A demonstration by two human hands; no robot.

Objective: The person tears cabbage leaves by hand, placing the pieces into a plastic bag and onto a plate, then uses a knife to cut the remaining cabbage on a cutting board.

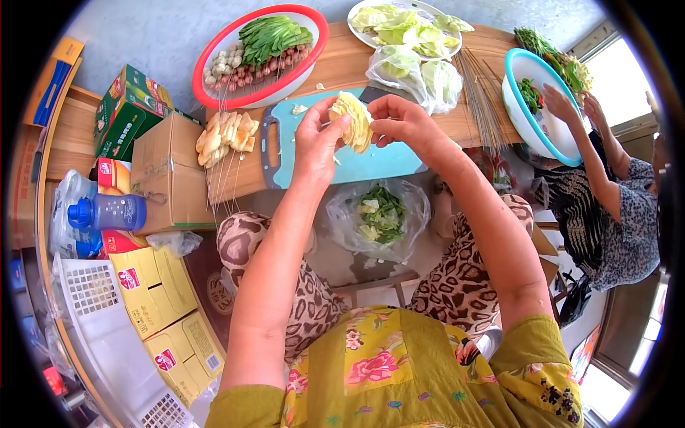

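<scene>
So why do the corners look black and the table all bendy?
Head view: a fisheye lens rounds the picture, so the corners go dark and the table edge curves; window glare washes out the right; the hands, left hand and right hand, stay sharp.

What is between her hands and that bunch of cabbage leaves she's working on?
Nothing visible. The left hand and right hand both grip the folded cabbage leaves directly, above the cutting board.
</scene>
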